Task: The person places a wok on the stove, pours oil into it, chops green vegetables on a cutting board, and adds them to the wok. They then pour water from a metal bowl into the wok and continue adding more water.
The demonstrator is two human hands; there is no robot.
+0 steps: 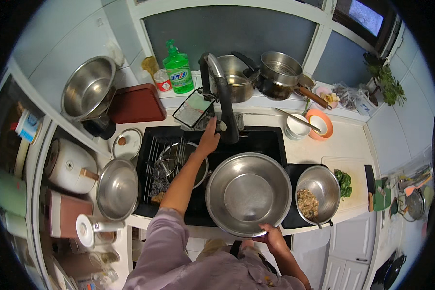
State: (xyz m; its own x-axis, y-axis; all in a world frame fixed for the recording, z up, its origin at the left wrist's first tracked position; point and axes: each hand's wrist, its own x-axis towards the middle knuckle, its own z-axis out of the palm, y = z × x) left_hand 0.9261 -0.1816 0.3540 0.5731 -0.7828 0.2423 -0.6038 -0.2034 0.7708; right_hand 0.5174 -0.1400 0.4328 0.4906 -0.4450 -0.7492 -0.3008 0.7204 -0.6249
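Observation:
A large stainless steel basin (248, 197) is tilted over the right side of the black sink (266, 139), its inside bare. My right hand (272, 235) grips its near rim, thumb over the edge. My left hand (209, 139) reaches across the sink to the base of the faucet (229, 105), index finger extended beside a small knob (222, 126). Whether these fingers close on the knob is hard to see. Below my left forearm, a metal pot (199, 170) sits in the sink, partly under a wire rack (163, 152). No water stream shows at the spout.
To the right, a steel bowl (324, 185) holds minced filling and a spoon; chopped greens (343, 184) lie on a cutting board (359, 199). Another steel bowl (117, 188) stands left, near a rice cooker (70, 166). Behind are a green soap bottle (177, 70) and a pot (235, 87).

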